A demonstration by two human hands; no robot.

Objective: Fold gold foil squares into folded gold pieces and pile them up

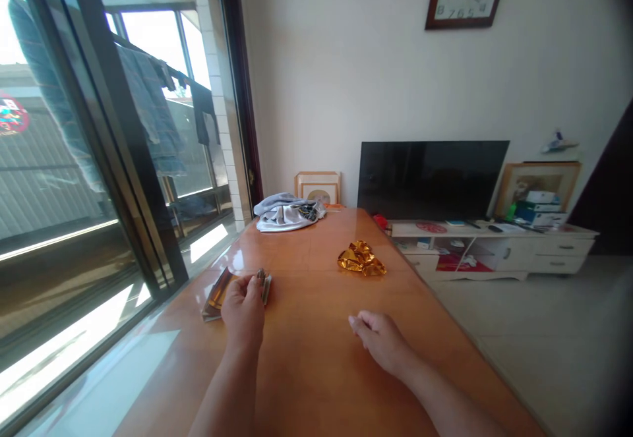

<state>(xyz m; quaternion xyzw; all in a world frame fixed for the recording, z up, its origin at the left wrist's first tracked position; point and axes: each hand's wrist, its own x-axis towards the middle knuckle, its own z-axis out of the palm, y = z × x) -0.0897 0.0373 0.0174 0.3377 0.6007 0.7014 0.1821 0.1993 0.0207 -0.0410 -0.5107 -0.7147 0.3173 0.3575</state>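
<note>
My left hand [243, 308] is closed in a pinch on a folded gold-brown sheet [215, 298], shiny like foil, on the left part of the table. The sheet sticks out on both sides of the hand, and the fingers hide its middle. My right hand [380, 339] is over the right part of the table, its fingers curled in and the thumb against them. Nothing shows in it. Beyond the right hand, and apart from it, lies a crumpled piece of gold foil [362, 259].
The glossy brown table [306, 358] runs away from me. A heap of grey cloth [289, 213] lies at its far end, near a framed picture [318, 186]. Glass sliding doors [113, 127] stand on the left. At the right are a television [432, 180] and a low white cabinet [514, 252].
</note>
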